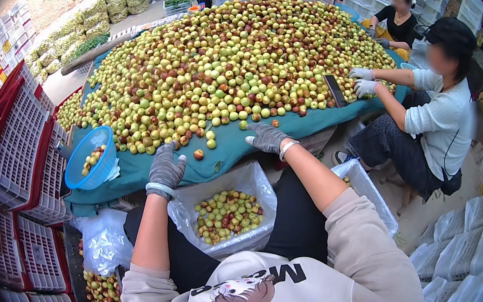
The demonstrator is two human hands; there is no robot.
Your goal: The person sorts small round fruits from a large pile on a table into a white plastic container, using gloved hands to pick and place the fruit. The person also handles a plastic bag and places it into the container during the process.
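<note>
A large heap of green and reddish-brown jujubes (pixel 217 63) covers a table draped in green cloth (pixel 228 142). My left hand (pixel 167 169), in a grey knit glove, reaches to the heap's near edge with thumb and fingers apart. At the cloth's front edge, my right hand (pixel 268 137) is stretched out in a matching glove with a pale thumb tip. Just beyond its fingers lies a single green jujube (pixel 243 125). One loose jujube (pixel 198 154) sits on the cloth between my hands. Below them, a plastic-lined crate (pixel 266 187) holds a layer of jujubes.
A blue plastic basket (pixel 76 159) with some jujubes tilts at the left corner. Red-and-white crates (pixel 16 150) stack up at left. A phone (pixel 334 91) lies by a co-worker's gloved hands (pixel 364 82) at right. Another lined crate (pixel 371 194) stands beside my right leg.
</note>
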